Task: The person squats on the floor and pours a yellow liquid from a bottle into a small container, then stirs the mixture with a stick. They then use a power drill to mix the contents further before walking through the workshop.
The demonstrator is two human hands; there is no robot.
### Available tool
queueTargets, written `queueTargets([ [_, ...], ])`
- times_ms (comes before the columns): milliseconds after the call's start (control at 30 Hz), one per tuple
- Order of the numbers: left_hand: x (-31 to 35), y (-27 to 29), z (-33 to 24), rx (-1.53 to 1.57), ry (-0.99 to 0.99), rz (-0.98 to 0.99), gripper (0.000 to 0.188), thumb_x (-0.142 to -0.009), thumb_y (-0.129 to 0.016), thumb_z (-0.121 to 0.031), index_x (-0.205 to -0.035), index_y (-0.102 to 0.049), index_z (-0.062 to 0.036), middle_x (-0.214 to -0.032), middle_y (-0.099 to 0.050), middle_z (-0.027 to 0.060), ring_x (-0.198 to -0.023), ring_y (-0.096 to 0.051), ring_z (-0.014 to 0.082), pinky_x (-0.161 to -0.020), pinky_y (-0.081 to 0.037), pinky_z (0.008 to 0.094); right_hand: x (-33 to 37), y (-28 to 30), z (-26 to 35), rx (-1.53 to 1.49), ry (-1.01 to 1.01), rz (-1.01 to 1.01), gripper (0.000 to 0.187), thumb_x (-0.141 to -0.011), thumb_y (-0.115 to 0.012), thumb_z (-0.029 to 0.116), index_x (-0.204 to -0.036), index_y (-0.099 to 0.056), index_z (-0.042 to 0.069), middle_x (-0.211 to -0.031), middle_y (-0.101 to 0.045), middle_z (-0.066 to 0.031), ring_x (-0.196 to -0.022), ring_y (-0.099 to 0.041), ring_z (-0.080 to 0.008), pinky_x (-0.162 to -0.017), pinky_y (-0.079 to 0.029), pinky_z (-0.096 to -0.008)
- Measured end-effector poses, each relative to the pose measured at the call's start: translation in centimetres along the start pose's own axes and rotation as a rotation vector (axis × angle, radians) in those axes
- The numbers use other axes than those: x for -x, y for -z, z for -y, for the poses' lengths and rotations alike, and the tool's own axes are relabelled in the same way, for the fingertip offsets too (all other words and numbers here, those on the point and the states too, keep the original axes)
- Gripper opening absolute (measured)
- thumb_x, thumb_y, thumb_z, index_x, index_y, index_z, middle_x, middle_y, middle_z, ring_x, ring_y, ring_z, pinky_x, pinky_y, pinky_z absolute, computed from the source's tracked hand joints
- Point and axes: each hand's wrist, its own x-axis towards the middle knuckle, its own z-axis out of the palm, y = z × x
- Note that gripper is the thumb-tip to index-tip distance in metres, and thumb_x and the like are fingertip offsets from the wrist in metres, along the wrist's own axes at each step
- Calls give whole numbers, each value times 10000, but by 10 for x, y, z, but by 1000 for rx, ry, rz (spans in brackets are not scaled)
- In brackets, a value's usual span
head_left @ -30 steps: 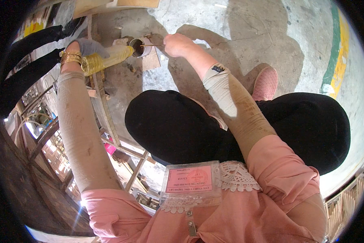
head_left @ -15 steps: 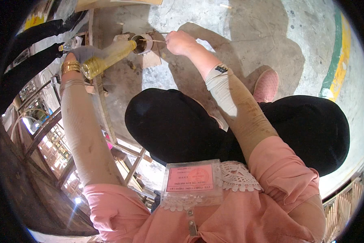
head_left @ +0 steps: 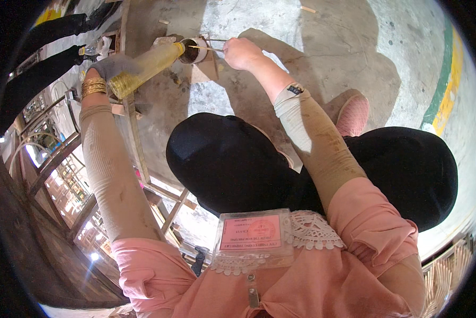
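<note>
Our left hand grips a translucent yellow plastic bottle (liquid apparently remaining), our right hand closed on a thin wooden stick

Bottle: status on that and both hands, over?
Left hand gripping yellow plastic bottle, tilted, neck at white container. Right hand holding thin stick, tip at container's opening. No obstruction seen between bottle and container.

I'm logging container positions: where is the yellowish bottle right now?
In the head view's upper left, the bottle is tilted in the gloved left hand, its neck end at the opening of the small white-sided container.
</note>
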Motion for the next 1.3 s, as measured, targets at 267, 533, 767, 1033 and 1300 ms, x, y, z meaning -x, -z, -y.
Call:
queueTargets([
  [267, 6, -10, 20, 83, 122, -11, 336, -693, -632, -256, -939, -642, -27, -895, -640, 88, -819, -588, 173, -756, -447, 268, 4, 0, 6, -11, 13, 10, 265, -778, -469, 123, -983, -600, 16, -1029, -585, -187, -964, -561, -332, -812, -454, -402],
  [533, 1, 3, -20, 175, 292, -37, 413, -614, -685, -356, -857, -652, -24, -803, -638, 72, -713, -565, 178, -696, -435, 293, 2, 0, 3, -19, 1, -5, 277, -772, -462, 109, -1002, -591, 25, -1044, -575, -192, -980, -550, -332, -818, -449, -403],
  [767, -6, 8, -17, -20, 244, -47, 423, -599, -698, -367, -804, -643, -1, -729, -622, 100, -681, -551, 196, -651, -435, 311, 1, -2, 1, -16, 15, -15, 281, -768, -452, 98, -999, -593, 20, -1046, -574, -195, -987, -548, -337, -818, -450, -408],
  [1033, 1, -2, -17, 181, 269, -100, 482, -591, -711, -358, -911, -633, -6, -805, -626, 105, -738, -560, 210, -693, -439, 298, -4, -3, -3, -11, -6, -15, 273, -776, -459, 116, -988, -596, 15, -1032, -579, -197, -970, -559, -331, -808, -456, -409],
  [1300, 5, -8, -12, -126, 239, -90, 505, -610, -696, -407, -920, -642, -13, -834, -639, 127, -743, -588, 223, -704, -454, 307, -12, -13, -6, -2, 33, 8, 262, -758, -479, 114, -962, -606, 9, -991, -594, -198, -935, -573, -333, -785, -465, -399],
])
